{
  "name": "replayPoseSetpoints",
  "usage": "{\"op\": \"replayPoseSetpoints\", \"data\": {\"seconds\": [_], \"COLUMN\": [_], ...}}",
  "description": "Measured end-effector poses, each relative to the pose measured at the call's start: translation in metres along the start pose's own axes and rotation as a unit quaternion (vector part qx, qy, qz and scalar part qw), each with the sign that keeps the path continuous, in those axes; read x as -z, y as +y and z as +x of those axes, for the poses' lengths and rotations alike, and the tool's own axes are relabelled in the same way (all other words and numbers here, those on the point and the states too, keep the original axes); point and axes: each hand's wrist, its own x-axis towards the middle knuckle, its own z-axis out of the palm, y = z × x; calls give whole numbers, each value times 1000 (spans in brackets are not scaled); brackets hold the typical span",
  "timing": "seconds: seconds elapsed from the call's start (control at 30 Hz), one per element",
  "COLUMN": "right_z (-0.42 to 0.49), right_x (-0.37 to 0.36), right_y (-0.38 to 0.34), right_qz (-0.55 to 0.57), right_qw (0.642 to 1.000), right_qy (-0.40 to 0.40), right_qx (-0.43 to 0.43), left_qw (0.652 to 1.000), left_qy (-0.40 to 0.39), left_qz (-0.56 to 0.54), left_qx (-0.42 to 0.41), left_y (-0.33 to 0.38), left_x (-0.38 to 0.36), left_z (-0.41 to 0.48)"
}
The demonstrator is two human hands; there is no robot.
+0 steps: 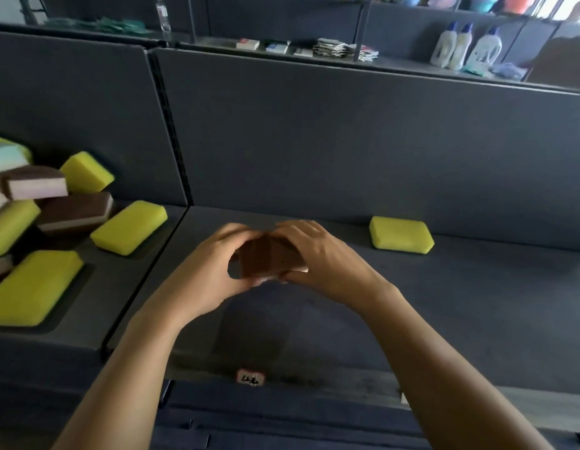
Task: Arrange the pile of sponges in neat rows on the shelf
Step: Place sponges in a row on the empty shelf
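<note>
Brown sponge (269,258) is held above mid-shelf (347,319), long axis roughly left-right: left hand (210,264) curls round one end, right hand (321,254) round the other. A yellow sponge (400,235) lies by the back wall, rightward, nearer the right hand. The pile (55,206) is far left.

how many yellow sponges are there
5. One sponge alone on the right; four in the left pile: back, by the divider, front, left edge. A yellow sliver behind the blue sponge may be a sixth.
</note>
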Motion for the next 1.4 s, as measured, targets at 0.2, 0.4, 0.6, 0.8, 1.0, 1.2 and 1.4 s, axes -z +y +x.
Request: {"op": "replayPoseSetpoints", "data": {"seconds": [0.2, 0.4, 0.6, 0.8, 1.0, 1.2, 1.4], "right_z": [6, -4, -22, -37, -45, -55, -62], "right_x": [-1, 12, 24, 28, 28, 32, 17], "right_y": [9, 29, 60, 86, 96, 87, 89], "right_qz": [3, -23, -39, -35, -51, -60, -82], "right_qw": [1000, 998, 994, 989, 983, 982, 986], "right_qy": [26, 37, 32, 17, -26, 5, 32], "right_qx": [-7, -50, -96, -141, -176, -181, -144], "left_qw": [1000, 999, 999, 995, 992, 989, 986], "left_qy": [-10, -17, -30, -44, -63, -59, -39], "left_qz": [2, 24, 43, 92, 113, 129, 137], "left_qx": [-19, -28, -11, 6, 0, -35, -86], "left_y": [-1, 2, 14, 25, 36, 50, 59], "left_x": [2, -8, -26, -43, -60, -83, -102], "left_z": [15, 34, 49, 59, 68, 78, 87]}}
